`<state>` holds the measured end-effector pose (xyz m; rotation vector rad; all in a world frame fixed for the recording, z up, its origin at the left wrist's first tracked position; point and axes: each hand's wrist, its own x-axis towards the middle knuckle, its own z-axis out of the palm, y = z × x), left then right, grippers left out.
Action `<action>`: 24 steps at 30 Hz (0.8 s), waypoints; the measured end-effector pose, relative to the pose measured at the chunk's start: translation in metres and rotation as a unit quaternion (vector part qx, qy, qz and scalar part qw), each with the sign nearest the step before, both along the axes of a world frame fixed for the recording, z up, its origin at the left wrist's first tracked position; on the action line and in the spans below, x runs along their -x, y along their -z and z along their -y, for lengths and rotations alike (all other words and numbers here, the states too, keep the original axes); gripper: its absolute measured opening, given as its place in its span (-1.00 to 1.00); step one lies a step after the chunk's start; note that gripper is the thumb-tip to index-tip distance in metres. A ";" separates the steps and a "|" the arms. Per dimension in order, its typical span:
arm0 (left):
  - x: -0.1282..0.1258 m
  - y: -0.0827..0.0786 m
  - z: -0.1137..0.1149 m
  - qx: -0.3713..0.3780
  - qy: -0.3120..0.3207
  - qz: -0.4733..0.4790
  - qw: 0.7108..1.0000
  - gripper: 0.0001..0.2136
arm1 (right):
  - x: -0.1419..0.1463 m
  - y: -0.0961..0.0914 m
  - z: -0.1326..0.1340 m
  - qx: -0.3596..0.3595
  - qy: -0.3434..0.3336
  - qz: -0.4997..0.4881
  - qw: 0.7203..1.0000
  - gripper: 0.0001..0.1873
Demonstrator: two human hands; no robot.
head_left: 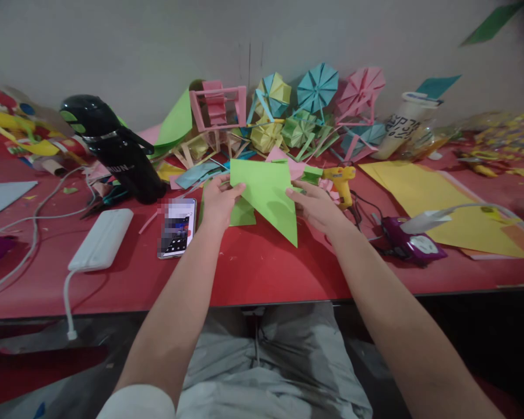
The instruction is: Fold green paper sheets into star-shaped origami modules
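Both my hands hold a light green sheet of paper [268, 192], folded to a point that hangs down toward me over the red table [262, 267]. My left hand [218, 201] pinches its left edge, thumb on top. My right hand [317, 205] grips its right edge with the fingers curled. More green paper [242, 214] lies under my left hand. A phone [177, 227] with a lit screen lies just left of my left wrist.
Folded paper pinwheels [317, 87] and frames [218, 107] crowd the back by the wall. A yellow glue gun [341, 180], yellow sheets [423, 198] and a purple device [413, 244] lie to the right. A white power bank [101, 238], cables and a black bottle [117, 148] stand to the left.
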<state>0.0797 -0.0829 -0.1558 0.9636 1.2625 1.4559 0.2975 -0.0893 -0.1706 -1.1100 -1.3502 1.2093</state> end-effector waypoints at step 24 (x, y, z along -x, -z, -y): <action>0.013 -0.017 0.016 -0.027 0.230 -0.018 0.973 -0.87 | -0.020 -0.008 -0.009 -0.081 0.047 0.097 0.991 -0.64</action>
